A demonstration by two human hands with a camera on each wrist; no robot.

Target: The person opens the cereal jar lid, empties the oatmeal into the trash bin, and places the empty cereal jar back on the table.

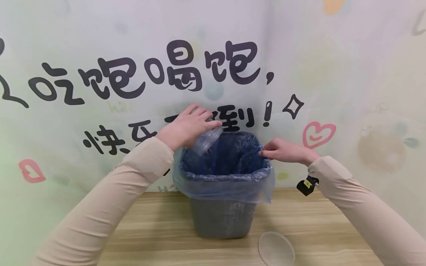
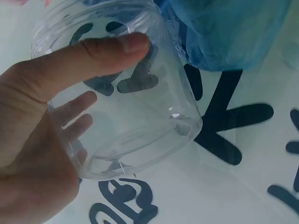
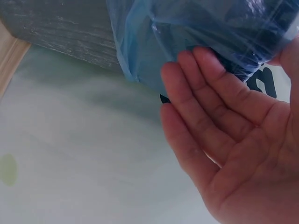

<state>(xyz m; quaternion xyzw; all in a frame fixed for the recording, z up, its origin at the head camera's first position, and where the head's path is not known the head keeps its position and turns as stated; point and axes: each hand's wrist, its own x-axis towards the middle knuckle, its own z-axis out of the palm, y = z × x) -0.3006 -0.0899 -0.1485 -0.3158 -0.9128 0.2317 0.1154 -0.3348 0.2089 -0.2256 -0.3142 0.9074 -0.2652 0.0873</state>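
A clear plastic jar (image 2: 135, 116) is gripped in my left hand (image 1: 189, 125), tilted with its mouth down over the left part of the bin's opening. The jar's threaded mouth and round base show in the left wrist view, and no contents show inside it. Below stands a grey trash bin (image 1: 223, 220), upright and lined with a blue plastic bag (image 1: 226, 188) folded over its rim. On the right side my right hand (image 1: 287, 150) holds the bag-covered rim, its fingers (image 3: 210, 88) along the outside of the bag and the thumb over the edge.
On the wood-grain table (image 1: 149, 221) a round translucent lid (image 1: 276, 248) lies in front of the bin, to the right. Close behind the bin hangs a pale printed backdrop (image 1: 309, 74) with black characters. A small black device (image 1: 307, 186) sits at the right wrist.
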